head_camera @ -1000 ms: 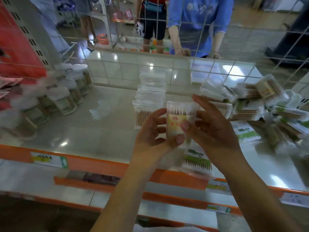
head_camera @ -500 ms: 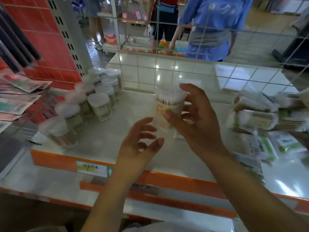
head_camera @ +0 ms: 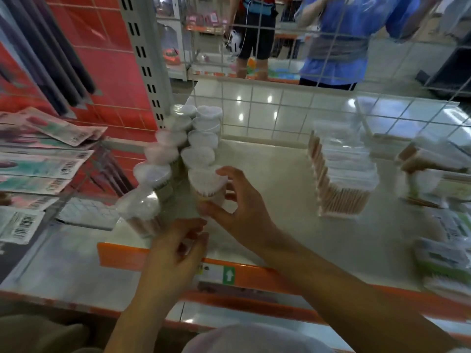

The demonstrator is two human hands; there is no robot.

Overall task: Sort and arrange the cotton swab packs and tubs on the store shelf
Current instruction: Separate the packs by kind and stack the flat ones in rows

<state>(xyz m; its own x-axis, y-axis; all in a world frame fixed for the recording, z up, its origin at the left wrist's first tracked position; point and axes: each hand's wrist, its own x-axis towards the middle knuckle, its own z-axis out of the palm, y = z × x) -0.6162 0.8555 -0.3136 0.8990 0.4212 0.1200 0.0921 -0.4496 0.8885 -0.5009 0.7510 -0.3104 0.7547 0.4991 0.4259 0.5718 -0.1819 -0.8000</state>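
My right hand (head_camera: 242, 200) grips a heart-shaped clear tub of cotton swabs (head_camera: 206, 183) at the front end of the right row of tubs (head_camera: 204, 138) on the pale shelf (head_camera: 267, 179). A second row of tubs (head_camera: 163, 154) runs beside it on the left. My left hand (head_camera: 175, 248) hovers near the shelf's orange front edge (head_camera: 254, 273), fingers loosely curled, holding nothing. A row of flat rectangular swab packs (head_camera: 344, 174) stands in the middle of the shelf. Loose swab packs (head_camera: 443, 189) lie piled at the right.
A wire grid (head_camera: 280, 115) backs the shelf, and people stand in the aisle behind it. Carded goods with barcodes (head_camera: 38, 164) hang at the left on a red panel. A lower shelf (head_camera: 63, 266) juts out below.
The view has swung left. My right hand carried the tub from mid-air leftwards down to the front of the tub row. My left hand let go of it and dropped towards the shelf edge.
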